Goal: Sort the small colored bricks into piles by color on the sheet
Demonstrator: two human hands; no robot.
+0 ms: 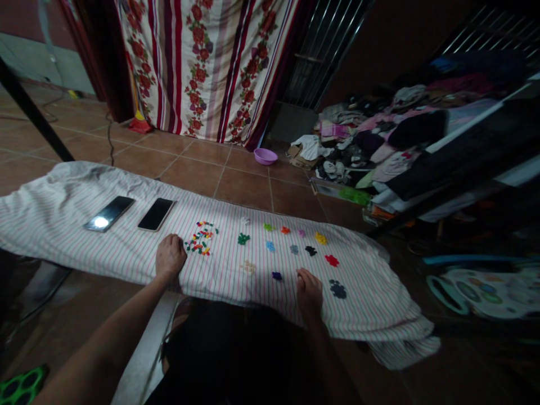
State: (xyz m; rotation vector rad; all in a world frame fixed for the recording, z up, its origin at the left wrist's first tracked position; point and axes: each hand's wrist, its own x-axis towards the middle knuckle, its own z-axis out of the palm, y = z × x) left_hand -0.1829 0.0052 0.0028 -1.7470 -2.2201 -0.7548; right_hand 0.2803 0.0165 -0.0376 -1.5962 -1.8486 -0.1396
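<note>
My left hand (171,254) rests on the striped cloth with its fingers curled in, just left of a mixed scatter of small coloured pieces (203,238). Whatever it holds, if anything, is hidden. My right hand (309,289) is also closed, fingers bent, between a dark blue pile (277,275) and a dark grey pile (338,289). I cannot see inside its grip. Single-colour piles lie beyond it, among them red (332,260), black (311,251), yellow (320,238), light blue (270,246) and green (243,239). A beige pile (248,267) lies left of the dark blue one.
Two phones (110,214) lie left on the striped cloth (228,281) covering the table. Behind, a flowered curtain (202,67) hangs above the tiled floor, near a purple basin (265,156). Heaped clothes (371,129) and a pale plastic item (485,292) are at right.
</note>
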